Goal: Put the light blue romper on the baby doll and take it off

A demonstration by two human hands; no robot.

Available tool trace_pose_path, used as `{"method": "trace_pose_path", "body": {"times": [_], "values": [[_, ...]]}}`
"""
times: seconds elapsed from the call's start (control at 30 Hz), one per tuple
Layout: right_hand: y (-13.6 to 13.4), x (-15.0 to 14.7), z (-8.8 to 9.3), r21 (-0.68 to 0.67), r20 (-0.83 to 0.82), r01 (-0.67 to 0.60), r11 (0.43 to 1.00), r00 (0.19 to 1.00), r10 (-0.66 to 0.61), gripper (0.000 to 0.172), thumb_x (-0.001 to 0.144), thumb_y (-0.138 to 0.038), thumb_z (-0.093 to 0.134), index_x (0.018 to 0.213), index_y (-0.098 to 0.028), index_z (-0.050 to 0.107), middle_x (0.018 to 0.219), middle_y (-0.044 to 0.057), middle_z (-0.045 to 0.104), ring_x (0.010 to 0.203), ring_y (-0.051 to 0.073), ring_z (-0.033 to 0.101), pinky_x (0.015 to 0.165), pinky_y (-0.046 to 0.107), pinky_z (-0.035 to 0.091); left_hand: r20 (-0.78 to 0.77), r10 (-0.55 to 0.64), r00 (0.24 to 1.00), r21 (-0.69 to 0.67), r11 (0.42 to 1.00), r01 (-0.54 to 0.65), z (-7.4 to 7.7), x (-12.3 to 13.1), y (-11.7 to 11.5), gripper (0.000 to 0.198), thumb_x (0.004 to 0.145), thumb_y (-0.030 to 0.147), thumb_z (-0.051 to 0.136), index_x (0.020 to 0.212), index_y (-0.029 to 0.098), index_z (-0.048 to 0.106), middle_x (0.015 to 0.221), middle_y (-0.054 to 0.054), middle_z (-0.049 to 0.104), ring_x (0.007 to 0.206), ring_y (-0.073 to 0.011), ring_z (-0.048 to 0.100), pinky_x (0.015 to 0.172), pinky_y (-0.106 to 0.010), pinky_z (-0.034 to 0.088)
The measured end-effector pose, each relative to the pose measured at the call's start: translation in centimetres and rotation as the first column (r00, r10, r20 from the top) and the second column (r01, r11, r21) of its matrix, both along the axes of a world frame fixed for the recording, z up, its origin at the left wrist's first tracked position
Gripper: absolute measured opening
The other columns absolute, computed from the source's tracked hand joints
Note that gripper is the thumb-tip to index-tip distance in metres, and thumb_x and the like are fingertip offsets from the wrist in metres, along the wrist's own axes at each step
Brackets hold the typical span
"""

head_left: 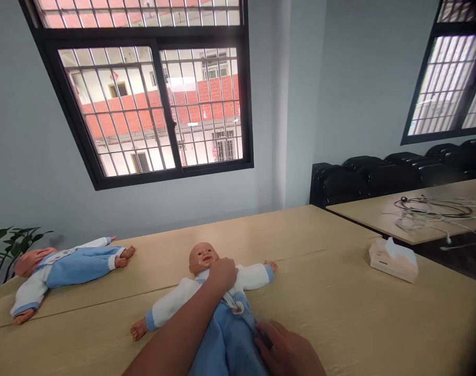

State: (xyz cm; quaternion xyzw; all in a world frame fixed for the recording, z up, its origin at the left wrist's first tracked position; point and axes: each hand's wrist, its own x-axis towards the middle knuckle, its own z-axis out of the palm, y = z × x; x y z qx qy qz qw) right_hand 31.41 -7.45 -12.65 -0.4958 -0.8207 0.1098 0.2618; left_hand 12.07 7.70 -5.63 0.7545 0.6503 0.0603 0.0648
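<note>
A baby doll (204,256) lies on its back on the table, dressed in a white and light-blue outfit (230,334) with its arms spread. My left hand (223,275) is closed at the doll's upper chest, just below the chin; whatever its fingers hold is hidden. Lower down, my right hand (287,349) is closed on the outfit's blue edge at the doll's side. A small dark patch shows between its fingers, too unclear to name. Between my hands, the front of the outfit gapes a little near a small white round piece (238,308).
A second doll (81,266) in a like outfit lies at the table's left, its head covered in pinkish cloth. A tissue box (393,261) stands at the right. Coiled cables (433,211) lie on another table, before black chairs (394,177). A plant (11,248) is far left.
</note>
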Motion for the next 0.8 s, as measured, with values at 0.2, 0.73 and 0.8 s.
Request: {"method": "trace_pose_path", "body": {"times": [0.2, 0.73, 0.8], "values": [[0.1, 0.7, 1.9, 0.049, -0.020, -0.047, 0.998, 0.999, 0.048, 0.027, 0.102, -0.028, 0.047, 0.114, -0.028, 0.071, 0.105, 0.004, 0.077, 0.085, 0.019, 0.076, 0.073, 0.026, 0.055, 0.224, -0.109, 0.968, 0.237, 0.970, 0.055, 1.7, -5.4, -3.5, 0.029, 0.105, 0.026, 0.042, 0.103, 0.021, 0.071, 0.109, -0.007, 0.075, 0.104, -0.0201, 0.068, 0.094, -0.032, 0.051], [13.0, -18.9, 10.4, -0.300, -0.210, -0.626, 0.720, 0.779, 0.590, 0.037, 0.104, -0.028, 0.035, 0.092, -0.018, 0.069, 0.102, 0.008, 0.076, 0.097, 0.022, 0.070, 0.088, 0.035, 0.052, 0.726, -0.198, 0.659, 0.080, 0.975, 0.206, -4.1, -17.4, -7.0, 0.042, 0.088, 0.038, 0.067, 0.123, 0.014, 0.066, 0.121, -0.011, 0.073, 0.113, -0.0285, 0.066, 0.101, -0.039, 0.052], [13.8, -18.9, 10.2, -0.321, -0.215, -0.622, 0.714, 0.782, 0.584, 0.039, 0.106, -0.030, 0.034, 0.087, -0.019, 0.066, 0.095, 0.007, 0.076, 0.090, 0.021, 0.070, 0.084, 0.033, 0.053, 0.712, -0.166, 0.683, 0.071, 0.984, 0.165, -4.3, -17.6, -7.3, 0.037, 0.087, 0.036, 0.067, 0.117, 0.013, 0.068, 0.116, -0.011, 0.074, 0.109, -0.0283, 0.066, 0.096, -0.038, 0.052]]}}
